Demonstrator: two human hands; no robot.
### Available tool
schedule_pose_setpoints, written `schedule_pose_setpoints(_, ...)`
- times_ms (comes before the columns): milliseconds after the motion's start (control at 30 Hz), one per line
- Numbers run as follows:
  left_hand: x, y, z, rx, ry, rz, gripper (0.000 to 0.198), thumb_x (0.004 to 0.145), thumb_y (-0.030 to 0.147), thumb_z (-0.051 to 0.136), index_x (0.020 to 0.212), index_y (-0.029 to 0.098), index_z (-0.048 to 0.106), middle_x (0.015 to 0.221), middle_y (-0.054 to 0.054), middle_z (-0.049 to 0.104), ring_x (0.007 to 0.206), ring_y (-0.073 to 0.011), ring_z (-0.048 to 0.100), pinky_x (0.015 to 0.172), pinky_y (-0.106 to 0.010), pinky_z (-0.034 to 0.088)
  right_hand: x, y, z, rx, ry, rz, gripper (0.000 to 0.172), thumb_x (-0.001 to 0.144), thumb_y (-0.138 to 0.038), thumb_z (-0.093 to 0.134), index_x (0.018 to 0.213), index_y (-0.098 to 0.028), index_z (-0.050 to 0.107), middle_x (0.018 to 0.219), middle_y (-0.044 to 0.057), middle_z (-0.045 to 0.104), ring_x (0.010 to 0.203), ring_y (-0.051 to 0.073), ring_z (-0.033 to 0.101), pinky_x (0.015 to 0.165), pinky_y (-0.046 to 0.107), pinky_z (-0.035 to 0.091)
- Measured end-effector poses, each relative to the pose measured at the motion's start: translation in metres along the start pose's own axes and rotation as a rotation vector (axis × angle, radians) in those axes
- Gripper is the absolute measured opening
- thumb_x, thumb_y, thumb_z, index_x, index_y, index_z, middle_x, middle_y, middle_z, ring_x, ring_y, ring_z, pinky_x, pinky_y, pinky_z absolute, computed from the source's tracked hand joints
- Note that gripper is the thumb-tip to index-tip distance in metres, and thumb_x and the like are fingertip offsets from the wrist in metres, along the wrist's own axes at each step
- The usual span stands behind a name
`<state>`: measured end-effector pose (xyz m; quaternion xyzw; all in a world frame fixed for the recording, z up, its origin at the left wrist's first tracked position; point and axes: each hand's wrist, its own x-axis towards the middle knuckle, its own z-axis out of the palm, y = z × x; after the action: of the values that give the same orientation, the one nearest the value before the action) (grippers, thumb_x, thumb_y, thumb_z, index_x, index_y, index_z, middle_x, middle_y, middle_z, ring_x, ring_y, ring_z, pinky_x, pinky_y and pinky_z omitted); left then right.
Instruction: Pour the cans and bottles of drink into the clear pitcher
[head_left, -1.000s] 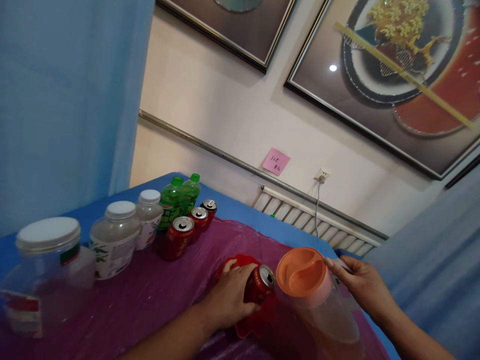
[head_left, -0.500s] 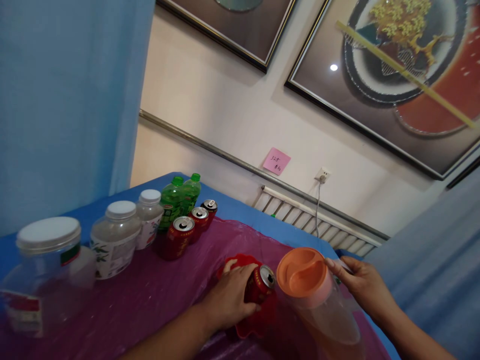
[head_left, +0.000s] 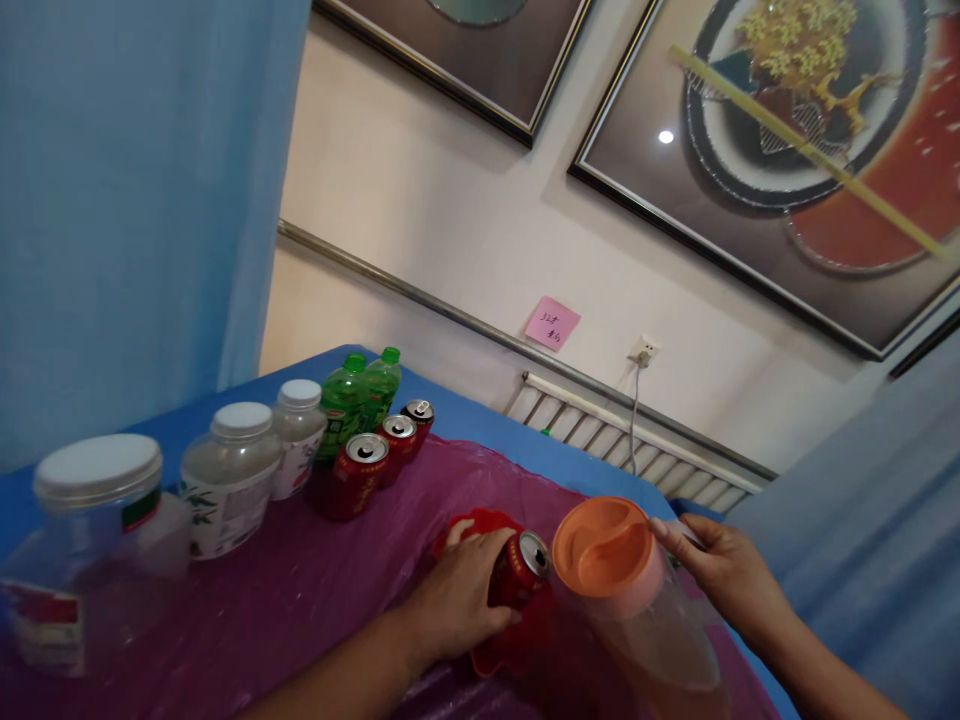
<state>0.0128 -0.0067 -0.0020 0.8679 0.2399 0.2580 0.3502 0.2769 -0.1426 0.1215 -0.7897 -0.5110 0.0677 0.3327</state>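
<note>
My left hand (head_left: 469,590) is wrapped round a red drink can (head_left: 517,572), which leans a little to the right over a red scalloped dish (head_left: 499,650). The can's top hole faces the spout side of a clear pitcher (head_left: 660,640) with an orange lid (head_left: 602,548). My right hand (head_left: 724,570) grips the pitcher's handle, its thumb lying on top beside the lid. The pitcher is tilted and has liquid in it. Whether any liquid runs into the can does not show.
On the left stand clear jars with white lids (head_left: 229,480), green bottles (head_left: 345,410) and more red cans (head_left: 360,475). Purple plastic sheeting (head_left: 315,600) covers the blue table (head_left: 480,430). A radiator (head_left: 592,425) runs along the wall behind; blue curtains (head_left: 142,200) hang at both sides.
</note>
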Motion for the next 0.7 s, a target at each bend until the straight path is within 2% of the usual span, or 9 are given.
schedule_pose_setpoints(467, -0.0004, 0.0017, -0.0015, -0.012, 0.006, 0.009, 0.059, 0.067, 0.032, 0.077, 0.124, 0.031, 0.060, 0.127, -0.003, 0.071, 0.125, -0.0343, 0.059, 0.121, -0.054, 0.020, -0.0019, -0.0045, 0.0006, 0.005, -0.007, 0.020, 0.058, 0.074, -0.076, 0.056, 0.057, -0.025, 0.035, 0.059, -0.005, 0.027, 0.057, 0.012, 0.029, 0.050, 0.026, 0.027)
schedule_pose_setpoints(700, -0.0002, 0.0007, 0.0004, 0.012, 0.006, 0.018, 0.060, 0.067, 0.031, 0.079, 0.123, 0.032, 0.059, 0.124, -0.003, 0.071, 0.122, -0.0328, 0.061, 0.120, -0.053, 0.021, -0.0010, 0.0023, 0.0008, 0.007, -0.015, 0.013, 0.059, 0.075, -0.076, 0.057, 0.058, -0.025, 0.035, 0.059, -0.005, 0.027, 0.057, 0.012, 0.030, 0.051, 0.026, 0.028)
